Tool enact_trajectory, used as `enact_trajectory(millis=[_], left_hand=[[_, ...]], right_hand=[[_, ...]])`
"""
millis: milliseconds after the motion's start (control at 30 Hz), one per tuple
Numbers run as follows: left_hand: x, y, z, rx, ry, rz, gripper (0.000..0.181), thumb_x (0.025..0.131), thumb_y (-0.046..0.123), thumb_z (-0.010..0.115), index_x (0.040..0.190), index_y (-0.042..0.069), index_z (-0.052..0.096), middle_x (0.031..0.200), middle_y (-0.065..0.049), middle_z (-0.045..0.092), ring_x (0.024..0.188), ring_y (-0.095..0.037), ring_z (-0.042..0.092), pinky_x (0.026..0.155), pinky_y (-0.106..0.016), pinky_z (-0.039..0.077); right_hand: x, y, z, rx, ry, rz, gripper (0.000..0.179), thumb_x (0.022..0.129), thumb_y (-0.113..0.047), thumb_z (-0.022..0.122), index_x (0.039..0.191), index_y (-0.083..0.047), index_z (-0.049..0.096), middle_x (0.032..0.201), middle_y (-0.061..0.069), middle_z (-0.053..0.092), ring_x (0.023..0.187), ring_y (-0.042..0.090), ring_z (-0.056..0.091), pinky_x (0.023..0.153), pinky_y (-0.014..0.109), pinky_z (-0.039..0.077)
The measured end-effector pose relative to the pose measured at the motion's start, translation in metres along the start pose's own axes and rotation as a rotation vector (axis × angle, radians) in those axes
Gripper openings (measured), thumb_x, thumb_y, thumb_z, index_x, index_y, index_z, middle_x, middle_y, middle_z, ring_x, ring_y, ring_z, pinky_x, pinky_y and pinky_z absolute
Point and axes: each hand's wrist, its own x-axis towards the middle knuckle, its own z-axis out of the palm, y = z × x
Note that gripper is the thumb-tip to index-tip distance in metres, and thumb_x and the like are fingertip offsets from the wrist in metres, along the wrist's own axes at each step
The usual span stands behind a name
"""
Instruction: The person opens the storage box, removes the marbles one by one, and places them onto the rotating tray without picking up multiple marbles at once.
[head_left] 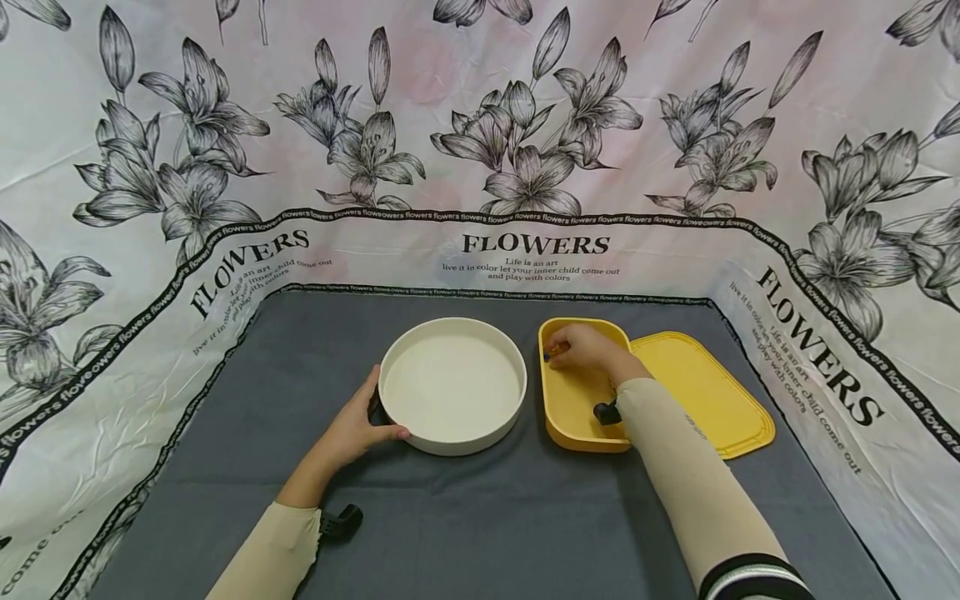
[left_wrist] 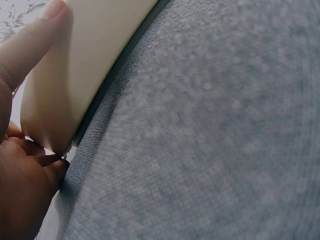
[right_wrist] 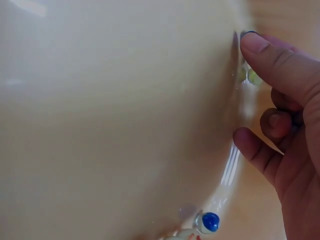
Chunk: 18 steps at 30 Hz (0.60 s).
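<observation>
My left hand (head_left: 356,428) holds the left side of a round cream dish (head_left: 453,383), thumb on its outer wall and fingers low at its base. The dish looks bare inside. My right hand (head_left: 587,346) reaches into a rectangular yellow container (head_left: 567,404) and pinches a small dark blue marble (right_wrist: 251,33), largely hidden behind the thumb. In the right wrist view, a green marble (right_wrist: 254,77) lies just below that thumb. A blue-and-white marble (right_wrist: 210,222) and part of a red-flecked white marble (right_wrist: 186,235) sit at the bottom along the container's curved inner edge.
A flat yellow lid (head_left: 701,392) lies right of the container, partly under the right sleeve (head_left: 690,467). Grey cloth (head_left: 480,525) with a flower-printed border (head_left: 536,250) covers the table. Dark wrist straps (head_left: 341,522) show at both arms.
</observation>
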Motion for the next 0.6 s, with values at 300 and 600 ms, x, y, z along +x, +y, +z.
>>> enact_trajectory(millis=[300, 600], left_hand=[[0.0006, 0.0012, -0.0002, -0.011, 0.003, -0.018, 0.136, 0.072, 0.033, 0.095, 0.165, 0.008, -0.002, 0.172, -0.018, 0.001, 0.158, -0.033, 0.013, 0.125, -0.056, 0.019], [0.0007, 0.0020, 0.0001, -0.001, -0.001, -0.026, 0.137, 0.073, 0.036, 0.094, 0.166, 0.014, -0.003, 0.172, -0.016, 0.001, 0.158, -0.033, 0.012, 0.125, -0.055, 0.020]], right_hand=[[-0.0017, -0.0064, -0.0002, -0.004, -0.020, -0.008, 0.017, 0.092, -0.013, 0.078, 0.110, -0.013, 0.078, 0.103, 0.000, 0.074, 0.089, 0.017, 0.063, 0.089, 0.036, 0.056], [-0.0011, -0.0029, -0.0027, -0.002, 0.033, -0.023, 0.010, 0.092, -0.016, 0.078, 0.102, -0.018, 0.080, 0.103, -0.002, 0.074, 0.091, 0.017, 0.063, 0.088, 0.037, 0.054]])
